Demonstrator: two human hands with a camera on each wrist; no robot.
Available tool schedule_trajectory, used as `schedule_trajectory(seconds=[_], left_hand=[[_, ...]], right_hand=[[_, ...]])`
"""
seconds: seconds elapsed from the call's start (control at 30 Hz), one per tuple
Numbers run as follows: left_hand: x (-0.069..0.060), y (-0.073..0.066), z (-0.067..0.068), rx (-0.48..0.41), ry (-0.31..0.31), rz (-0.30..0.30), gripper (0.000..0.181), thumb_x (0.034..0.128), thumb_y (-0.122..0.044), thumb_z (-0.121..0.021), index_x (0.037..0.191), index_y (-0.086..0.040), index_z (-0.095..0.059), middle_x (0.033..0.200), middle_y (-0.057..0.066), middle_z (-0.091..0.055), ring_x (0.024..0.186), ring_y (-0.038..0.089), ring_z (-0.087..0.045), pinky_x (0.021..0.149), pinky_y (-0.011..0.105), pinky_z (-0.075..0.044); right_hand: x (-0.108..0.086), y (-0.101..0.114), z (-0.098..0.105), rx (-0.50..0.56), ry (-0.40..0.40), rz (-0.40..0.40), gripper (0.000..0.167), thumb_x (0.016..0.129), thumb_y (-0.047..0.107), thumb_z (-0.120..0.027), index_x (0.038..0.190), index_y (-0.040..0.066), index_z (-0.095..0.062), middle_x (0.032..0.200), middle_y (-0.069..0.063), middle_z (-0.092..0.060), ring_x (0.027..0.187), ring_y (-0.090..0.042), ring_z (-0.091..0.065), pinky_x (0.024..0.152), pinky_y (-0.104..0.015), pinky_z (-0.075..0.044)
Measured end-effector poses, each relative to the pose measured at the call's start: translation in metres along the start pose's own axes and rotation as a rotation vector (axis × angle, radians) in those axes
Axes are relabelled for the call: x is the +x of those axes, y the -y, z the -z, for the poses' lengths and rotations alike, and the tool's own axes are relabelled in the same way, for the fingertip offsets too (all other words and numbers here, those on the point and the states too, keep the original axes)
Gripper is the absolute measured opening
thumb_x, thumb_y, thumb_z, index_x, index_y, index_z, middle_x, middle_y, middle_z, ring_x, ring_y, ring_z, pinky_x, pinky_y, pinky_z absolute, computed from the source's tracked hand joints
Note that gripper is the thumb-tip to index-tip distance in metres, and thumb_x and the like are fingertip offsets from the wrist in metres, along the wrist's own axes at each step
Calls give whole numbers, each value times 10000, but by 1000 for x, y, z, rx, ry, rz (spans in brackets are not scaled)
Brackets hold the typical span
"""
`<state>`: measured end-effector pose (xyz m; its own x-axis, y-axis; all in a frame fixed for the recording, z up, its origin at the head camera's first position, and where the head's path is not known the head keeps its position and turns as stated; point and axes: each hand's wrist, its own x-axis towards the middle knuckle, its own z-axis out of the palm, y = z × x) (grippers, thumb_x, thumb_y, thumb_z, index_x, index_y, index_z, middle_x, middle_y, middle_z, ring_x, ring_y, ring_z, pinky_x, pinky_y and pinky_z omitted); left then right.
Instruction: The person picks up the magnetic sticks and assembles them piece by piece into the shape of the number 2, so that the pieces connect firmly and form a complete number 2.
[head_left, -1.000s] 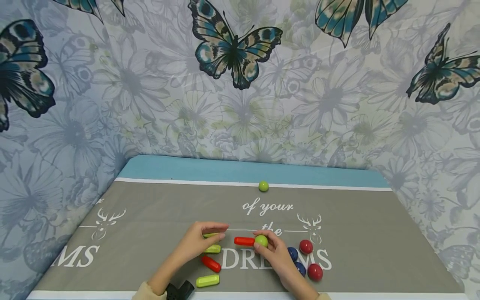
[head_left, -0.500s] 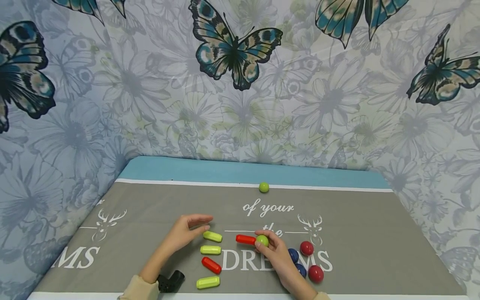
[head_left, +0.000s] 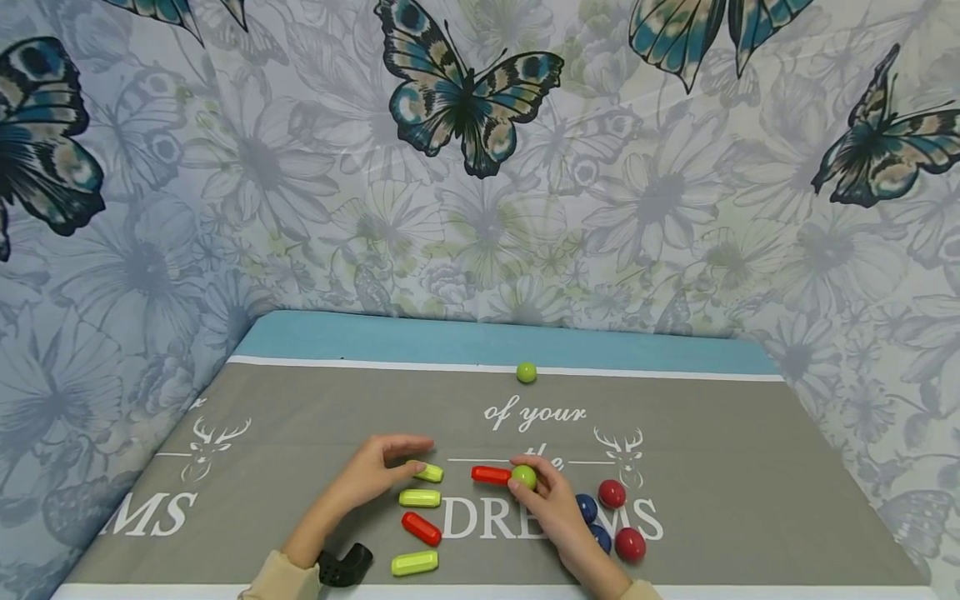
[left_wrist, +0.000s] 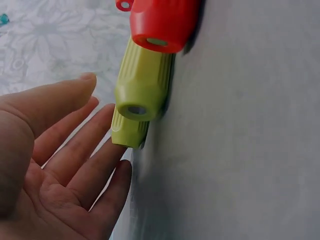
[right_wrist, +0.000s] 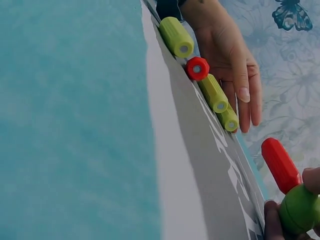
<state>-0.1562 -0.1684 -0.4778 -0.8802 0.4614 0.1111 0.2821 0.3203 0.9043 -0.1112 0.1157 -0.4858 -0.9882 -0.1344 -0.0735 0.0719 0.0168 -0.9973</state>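
My right hand (head_left: pixel 551 500) pinches a green ball (head_left: pixel 523 477) between thumb and fingers. Joined to the ball's left side is a red rod (head_left: pixel 491 475), seen larger in the right wrist view as a ribbed red rod (right_wrist: pixel 280 164). My left hand (head_left: pixel 371 473) is spread with its thumb over the farthest yellow-green rod (head_left: pixel 430 472); whether it touches is unclear. In the left wrist view the fingers of the left hand (left_wrist: pixel 70 175) are extended, not wrapped round anything. Nearer lie a yellow-green rod (head_left: pixel 420 498), a red rod (head_left: pixel 422 528) and another yellow-green rod (head_left: pixel 415 563).
Right of my right hand lie two dark red balls, one far (head_left: pixel 612 493) and one near (head_left: pixel 630 545), beside two blue balls, one partly hidden (head_left: pixel 587 507). Another green ball (head_left: pixel 527 372) sits at the back of the grey printed mat (head_left: pixel 750 483). A patterned cloth hangs behind.
My left hand drew back leftward, uncovering the farthest yellow-green rod, then came slightly right so its thumb overlaps that rod again. My right hand keeps hold of the green ball, barely moving.
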Motion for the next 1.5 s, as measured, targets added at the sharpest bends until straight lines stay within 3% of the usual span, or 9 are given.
schedule_trajectory(seconds=[0.23,0.47,0.67,0.77,0.9,1.07,1.2,1.43,1.5], left_hand=[[5,0,3,-20,-7,-11,361,874,-104,-670,1194,50,-600,1171,144,-613,1105,306,-551,918,423,-434],[11,-2,6,-25,-11,-18,364,880,-108,-663,1195,62,-594,1171,156,-610,1107,312,-549,916,415,-437],[23,-5,14,2,-4,-43,367,890,-122,-654,1197,67,-588,1174,170,-606,1107,315,-549,908,422,-445],[42,-13,24,5,-3,-84,358,893,-93,-644,1201,78,-579,1182,196,-594,1112,332,-542,898,447,-449],[83,-33,31,-43,-27,-87,339,902,-44,-617,1221,63,-572,1184,195,-593,1097,320,-554,881,416,-468],[135,-55,15,-117,-38,-47,336,912,-111,-625,1227,-1,-593,1158,127,-620,1052,231,-587,870,340,-478],[167,-57,-2,-133,7,-58,328,909,-97,-625,1224,-11,-597,1157,127,-620,1056,237,-583,874,339,-474],[194,-48,-25,165,51,-65,481,881,-68,-650,1332,-5,-494,1320,168,-499,1222,327,-442,979,418,-383],[198,-46,-31,192,91,-54,559,883,-85,-649,1388,-13,-421,1353,192,-458,1244,345,-411,990,438,-366]], right_hand=[[17,1,-4,-136,-26,167,336,863,10,-653,1179,-52,-559,1196,-214,-553,1105,-291,-533,863,-246,-463],[28,4,-6,-332,-62,298,310,838,-44,-656,1140,-33,-586,1128,-179,-577,1069,-303,-555,864,-329,-477],[32,4,-5,-358,-90,330,323,818,-79,-660,1132,-38,-595,1127,-170,-581,1102,-310,-537,904,-353,-448],[31,6,-5,-349,-91,323,325,825,-65,-663,1142,-35,-594,1137,-174,-580,1118,-319,-529,913,-352,-438],[21,18,-7,-330,-95,309,319,820,-99,-647,1131,-71,-585,1130,-223,-577,1120,-374,-518,915,-397,-426],[9,31,-10,-314,-97,283,306,805,-142,-629,1105,-115,-574,1114,-273,-560,1098,-418,-517,902,-431,-424],[13,15,-12,-289,-96,290,321,807,-116,-648,1120,-84,-584,1132,-239,-560,1097,-381,-527,907,-389,-433],[21,-4,-13,-278,-88,274,335,822,-27,-682,1146,-19,-597,1155,-178,-571,1116,-319,-529,919,-323,-430],[21,-4,-12,-293,-93,274,332,820,-26,-683,1141,-12,-600,1150,-173,-572,1114,-312,-530,919,-321,-430]])
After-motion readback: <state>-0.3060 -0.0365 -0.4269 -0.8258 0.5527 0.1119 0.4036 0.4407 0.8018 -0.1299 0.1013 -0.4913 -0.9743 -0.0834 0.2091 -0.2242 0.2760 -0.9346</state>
